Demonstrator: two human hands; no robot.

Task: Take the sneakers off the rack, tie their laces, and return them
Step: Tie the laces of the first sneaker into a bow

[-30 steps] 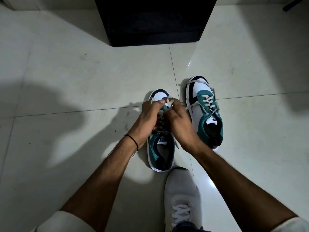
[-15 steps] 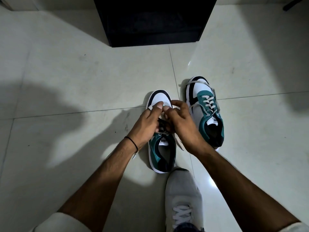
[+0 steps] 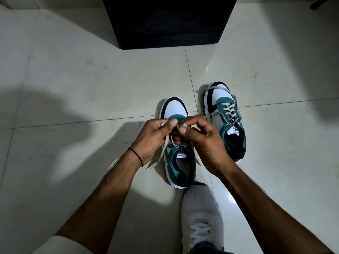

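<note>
The left hand [image 3: 154, 138] and right hand [image 3: 203, 142], now raised, are pinched shut on the lace [image 3: 166, 143] of the near sneaker [image 3: 180, 162]; slack has been drawn up, so a knot is judged underway.

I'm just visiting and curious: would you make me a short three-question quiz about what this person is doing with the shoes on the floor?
1. True or false: both hands are working the lace of the same sneaker.
2. Which sneaker is being handled? A) the near sneaker B) the far sneaker C) the grey worn shoe
3. Fill in: the dark rack stands ____ the two sneakers, not touching them.

Key:
1. True: the left hand and right hand pinch the lace.
2. A: the near sneaker; the far sneaker and grey worn shoe lie untouched.
3. Beyond: the rack is farther away.
</note>
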